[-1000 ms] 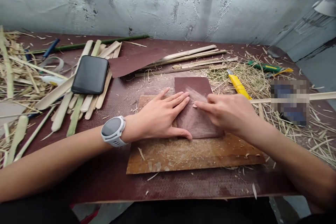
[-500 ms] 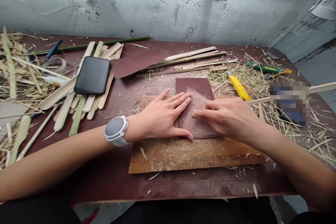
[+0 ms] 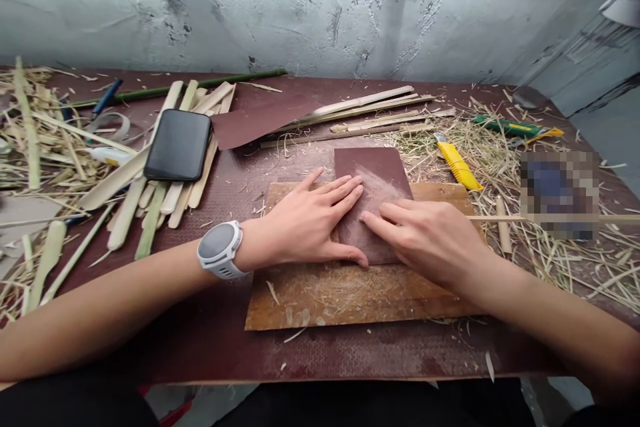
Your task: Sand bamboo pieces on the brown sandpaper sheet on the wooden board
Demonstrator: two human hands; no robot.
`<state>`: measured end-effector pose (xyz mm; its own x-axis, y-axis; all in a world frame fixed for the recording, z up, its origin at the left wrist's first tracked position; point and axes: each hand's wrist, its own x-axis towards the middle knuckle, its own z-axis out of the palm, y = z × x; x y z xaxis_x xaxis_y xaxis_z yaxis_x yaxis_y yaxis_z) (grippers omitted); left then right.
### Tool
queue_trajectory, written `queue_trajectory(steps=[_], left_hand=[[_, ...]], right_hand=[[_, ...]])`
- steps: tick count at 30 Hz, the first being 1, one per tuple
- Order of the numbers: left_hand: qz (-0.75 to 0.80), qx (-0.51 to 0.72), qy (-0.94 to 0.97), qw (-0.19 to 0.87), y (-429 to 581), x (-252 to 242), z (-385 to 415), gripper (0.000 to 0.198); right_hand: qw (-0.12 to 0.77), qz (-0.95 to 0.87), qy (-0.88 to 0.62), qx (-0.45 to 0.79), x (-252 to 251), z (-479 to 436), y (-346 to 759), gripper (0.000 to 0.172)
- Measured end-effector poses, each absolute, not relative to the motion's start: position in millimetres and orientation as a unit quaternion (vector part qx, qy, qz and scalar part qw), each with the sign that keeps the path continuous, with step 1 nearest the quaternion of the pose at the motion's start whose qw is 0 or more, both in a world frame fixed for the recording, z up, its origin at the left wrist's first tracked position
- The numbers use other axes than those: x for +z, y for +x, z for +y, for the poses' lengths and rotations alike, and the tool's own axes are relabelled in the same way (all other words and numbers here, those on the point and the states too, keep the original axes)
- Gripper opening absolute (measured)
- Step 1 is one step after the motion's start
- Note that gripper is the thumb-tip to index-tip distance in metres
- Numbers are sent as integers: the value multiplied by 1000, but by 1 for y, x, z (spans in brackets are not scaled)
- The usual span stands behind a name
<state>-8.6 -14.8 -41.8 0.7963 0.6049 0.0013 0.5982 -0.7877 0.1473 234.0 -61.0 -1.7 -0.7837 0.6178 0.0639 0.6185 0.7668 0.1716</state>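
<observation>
Dark red, with pale dusty marks, the sheet (image 3: 375, 160) lies on a brown wood board (image 3: 320, 307), and its far end pokes out past the board's far edge. The left hand (image 3: 310, 223) lies flat on the sheet, palm down. Its thumb and little finger are spread out, and the three middle fingers are close together. On that wrist is a pale watch (image 3: 220, 250) with a dark face. The right hand (image 3: 425, 233) is over the other side of the sheet, with its fingers bent and clamped on a thin stick (image 3: 483, 219). The stick's tip is hidden by that hand, and the rest goes off to the right, past a blurred patch. A yellow knife (image 3: 460, 163) is near the right hand, on a mess of thin shavings (image 3: 555, 267). Behind it is a green knife (image 3: 507, 127). On the left, a black phone (image 3: 179, 145) sits on top of some flat slats (image 3: 125, 213). Another red sheet (image 3: 255, 121) is just beside the phone. All this is on a dark red table (image 3: 200, 353) by a grey wall (image 3: 250, 20).
</observation>
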Motion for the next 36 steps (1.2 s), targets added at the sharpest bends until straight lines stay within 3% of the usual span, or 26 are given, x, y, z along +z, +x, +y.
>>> queue_trajectory(steps=[8,12,16,36], left_hand=[[305,40,948,80,-10,-44,-15,120],[322,38,943,78,-10,-43,-15,118],[308,27,946,94,-9,-40,-16,112],[302,33,949,86,-8,-40,-13,122]], right_hand=[[2,-939,-324,-112,-2,-59,228,23],[-29,-938,-339,-63,0,-61,233,35],[-27,-926,-365,-94,0,-63,244,50],[-81,-918,-378,-95,4,-72,226,45]])
